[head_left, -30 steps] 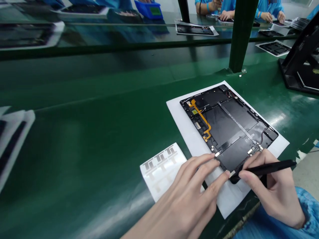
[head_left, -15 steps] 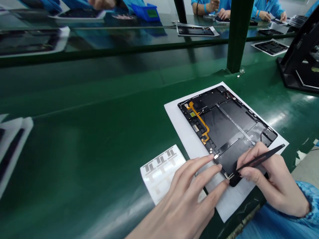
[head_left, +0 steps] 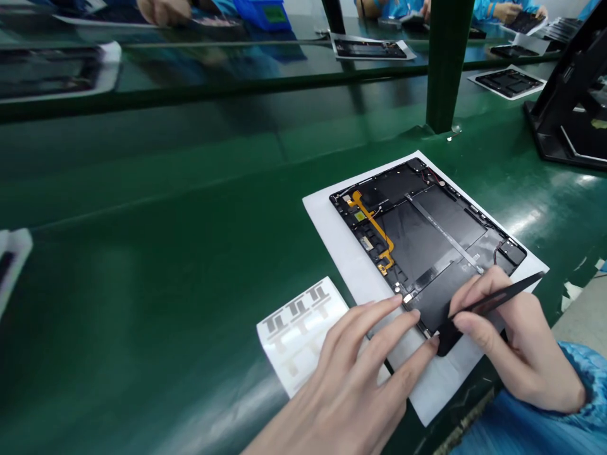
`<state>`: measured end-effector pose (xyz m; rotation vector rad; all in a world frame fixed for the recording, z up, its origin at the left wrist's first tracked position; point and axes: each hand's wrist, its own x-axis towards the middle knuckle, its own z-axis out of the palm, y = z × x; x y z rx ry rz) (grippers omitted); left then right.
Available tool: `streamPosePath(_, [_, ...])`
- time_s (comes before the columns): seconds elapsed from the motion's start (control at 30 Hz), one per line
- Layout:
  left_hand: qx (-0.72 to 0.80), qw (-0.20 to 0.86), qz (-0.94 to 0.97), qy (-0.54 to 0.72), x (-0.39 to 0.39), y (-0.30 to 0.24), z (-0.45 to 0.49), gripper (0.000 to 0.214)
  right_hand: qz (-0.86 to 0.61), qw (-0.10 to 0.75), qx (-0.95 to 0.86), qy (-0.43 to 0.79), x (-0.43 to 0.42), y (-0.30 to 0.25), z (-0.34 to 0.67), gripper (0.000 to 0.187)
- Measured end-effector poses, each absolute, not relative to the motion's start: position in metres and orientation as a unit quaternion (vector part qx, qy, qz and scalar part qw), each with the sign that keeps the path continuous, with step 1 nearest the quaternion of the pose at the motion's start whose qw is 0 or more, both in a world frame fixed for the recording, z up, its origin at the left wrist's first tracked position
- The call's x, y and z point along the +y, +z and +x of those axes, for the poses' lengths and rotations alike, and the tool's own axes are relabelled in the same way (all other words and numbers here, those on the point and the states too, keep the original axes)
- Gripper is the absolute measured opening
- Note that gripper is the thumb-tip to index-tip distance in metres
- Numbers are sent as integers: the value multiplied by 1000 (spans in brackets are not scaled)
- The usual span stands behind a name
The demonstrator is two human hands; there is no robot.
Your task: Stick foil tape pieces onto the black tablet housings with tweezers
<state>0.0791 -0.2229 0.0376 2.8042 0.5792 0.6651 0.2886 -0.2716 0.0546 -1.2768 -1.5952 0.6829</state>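
An opened tablet housing (head_left: 427, 234), black inside with an orange flex cable (head_left: 374, 224) and a grey ribbon strip (head_left: 443, 232), lies on a white sheet (head_left: 327, 227). My left hand (head_left: 360, 373) is open, its fingers spread and their tips resting along the housing's near left edge. Black tweezers (head_left: 497, 300) are pinched in my right hand (head_left: 507, 335). Their points reach down to the near corner of the housing, close to my left fingertip; what lies between them is too small to tell. Beside my left hand sits a sheet of dark and pale stickers (head_left: 298, 322).
A green post (head_left: 446, 69) rises behind the sheet, and a black stand (head_left: 564, 107) is at the right. More tablet housings lie on paper, one at the back (head_left: 372, 48), another farther right (head_left: 509, 82). Across the bench, people in blue sleeves work near a blue bin (head_left: 263, 14).
The view has shifted slightly. The tweezer points are closer to the housing's edge, beside my left fingertip. My left hand keeps its place. At the back right, a co-worker has lifted a dark panel.
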Motion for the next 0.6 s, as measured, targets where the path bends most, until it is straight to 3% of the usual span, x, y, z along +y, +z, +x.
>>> streamPosePath(0.37, [223, 40, 953, 202, -224, 41, 87, 40, -552, 542, -559, 299, -276, 46, 291, 8])
streamPosePath(0.6, [164, 47, 963, 210, -190, 60, 95, 29, -505, 654, -440, 352, -273, 40, 294, 16])
